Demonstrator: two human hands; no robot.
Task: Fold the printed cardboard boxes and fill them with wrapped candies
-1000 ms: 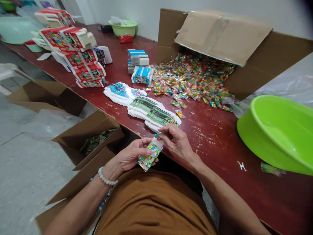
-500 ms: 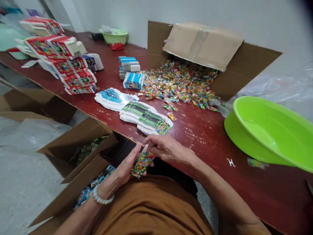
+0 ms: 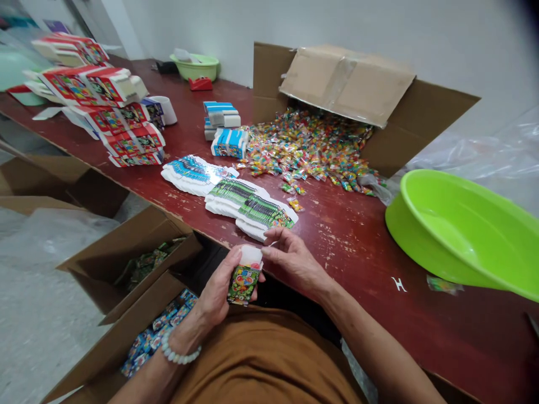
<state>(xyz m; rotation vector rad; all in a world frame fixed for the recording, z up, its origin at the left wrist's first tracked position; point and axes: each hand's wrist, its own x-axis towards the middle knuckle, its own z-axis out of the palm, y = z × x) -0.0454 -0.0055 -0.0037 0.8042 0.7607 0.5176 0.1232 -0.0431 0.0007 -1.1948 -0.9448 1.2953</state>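
My left hand (image 3: pixel 221 292) is wrapped round a small green printed carton (image 3: pixel 243 280), held upright near my lap at the table's front edge. My right hand (image 3: pixel 290 261) pinches the carton's white top flap (image 3: pixel 251 255) with its fingertips. Just beyond my hands lies a fanned stack of flat green cartons (image 3: pixel 250 207), and to its left a fanned stack of flat blue cartons (image 3: pixel 193 173). A heap of small wrapped candies (image 3: pixel 311 146) spills from a tipped cardboard box (image 3: pixel 349 84) farther back.
A lime green basin (image 3: pixel 467 230) sits on the red table (image 3: pixel 379 247) at right. Folded blue boxes (image 3: pixel 229 140) and stacked red boxes (image 3: pixel 122 123) stand at back left. On the floor at left, open cardboard cartons (image 3: pixel 126 252) hold finished packs. A candy (image 3: pixel 442 284) lies by the basin.
The flat green carton has been opened up into a box shape and turned upright in my left hand. My right hand shifted from its edge to the top flap.
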